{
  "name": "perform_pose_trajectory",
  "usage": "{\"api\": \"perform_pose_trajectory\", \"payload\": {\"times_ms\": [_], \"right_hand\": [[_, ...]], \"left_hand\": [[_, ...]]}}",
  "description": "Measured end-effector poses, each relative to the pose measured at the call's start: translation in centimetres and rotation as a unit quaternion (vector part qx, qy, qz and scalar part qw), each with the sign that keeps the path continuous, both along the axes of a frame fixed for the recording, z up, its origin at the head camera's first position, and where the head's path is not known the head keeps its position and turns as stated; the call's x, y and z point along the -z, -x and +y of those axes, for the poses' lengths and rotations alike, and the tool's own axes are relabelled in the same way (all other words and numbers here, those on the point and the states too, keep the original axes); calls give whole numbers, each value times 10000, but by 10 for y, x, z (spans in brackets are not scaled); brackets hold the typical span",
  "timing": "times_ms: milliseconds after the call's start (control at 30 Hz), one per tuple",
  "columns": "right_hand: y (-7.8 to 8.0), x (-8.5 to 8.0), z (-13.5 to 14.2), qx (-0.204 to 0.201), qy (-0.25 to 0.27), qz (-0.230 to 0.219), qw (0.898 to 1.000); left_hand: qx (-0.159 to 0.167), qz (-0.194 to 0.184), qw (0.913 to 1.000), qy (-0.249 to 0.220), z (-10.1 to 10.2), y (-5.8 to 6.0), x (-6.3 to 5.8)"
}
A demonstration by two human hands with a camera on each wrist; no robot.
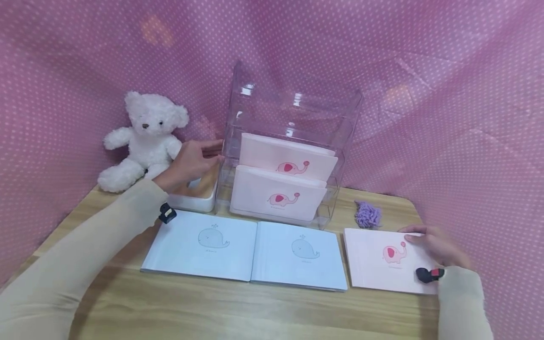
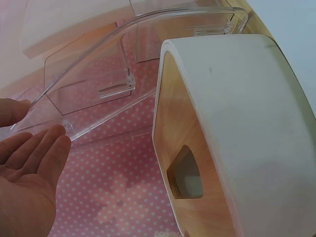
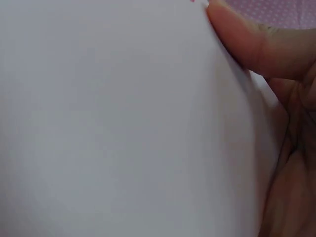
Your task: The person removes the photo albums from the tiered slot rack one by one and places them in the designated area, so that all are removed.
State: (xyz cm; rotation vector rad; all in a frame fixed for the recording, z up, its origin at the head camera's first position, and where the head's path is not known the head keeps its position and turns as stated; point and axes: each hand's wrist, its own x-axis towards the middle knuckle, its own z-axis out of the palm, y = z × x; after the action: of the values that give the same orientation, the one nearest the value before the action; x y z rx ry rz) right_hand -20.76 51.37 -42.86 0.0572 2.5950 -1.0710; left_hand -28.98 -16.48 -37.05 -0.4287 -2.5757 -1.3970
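Note:
My left hand (image 1: 193,160) touches the left side of a clear acrylic rack (image 1: 352,118), its fingers fairly straight. In the left wrist view, the thumb (image 2: 15,111) and fingertips lie right at the rack's side panel. Two pink elephant booklets stand in the rack, a front one (image 1: 276,193) and a higher one behind (image 1: 289,158). At the right, my right hand (image 1: 442,245) grips the right edge of another pink elephant booklet (image 1: 382,259), thumb on its cover. Close up, the right wrist view shows the pale booklet (image 3: 123,123) filling most of the frame.
Two pale blue whale booklets (image 1: 204,245) (image 1: 299,255) lie side by side before the rack. A white box with a wooden top (image 1: 191,203) stands under my left hand. Behind it sits a white teddy bear (image 1: 148,127). A purple crocheted piece (image 1: 367,215) lies at the right.

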Motion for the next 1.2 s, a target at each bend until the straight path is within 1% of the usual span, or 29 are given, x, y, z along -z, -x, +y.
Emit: {"api": "perform_pose_trajectory", "payload": {"times_ms": [167,300,367,433,600,700,800,933,967,1133,1200], "right_hand": [[5,5,-7,-130,-346,36,9993],[10,9,-8,-116,-369,-6,9993],[12,11,-8,-141,-263,-51,9995],[13,14,-8,-85,-95,-180,9998],[15,22,-9,-63,458,-529,9975],[16,24,-9,-217,544,-536,9968],[16,24,-11,-196,394,-476,9979],[13,22,-15,-186,48,-353,9992],[13,22,-15,-251,-56,-301,9992],[11,20,-17,-277,-469,-94,9985],[10,20,-18,-206,-666,2,9976]], "left_hand": [[35,51,10000,-39,0,0,-1],[29,57,10000,-44,0,-1,-1],[12,30,10000,-27,0,-1,-1],[-16,-16,10000,6,0,-2,-2],[-53,-113,9999,58,0,-2,-1],[-38,-102,9999,58,1,-3,-1],[-59,-63,9999,71,1,-3,-1],[-92,-70,9999,73,0,-3,-1],[-89,-82,9999,68,0,-3,-1],[-9,-163,9999,-20,1,-3,-1],[15,-199,9998,-43,2,-3,-1]]}}
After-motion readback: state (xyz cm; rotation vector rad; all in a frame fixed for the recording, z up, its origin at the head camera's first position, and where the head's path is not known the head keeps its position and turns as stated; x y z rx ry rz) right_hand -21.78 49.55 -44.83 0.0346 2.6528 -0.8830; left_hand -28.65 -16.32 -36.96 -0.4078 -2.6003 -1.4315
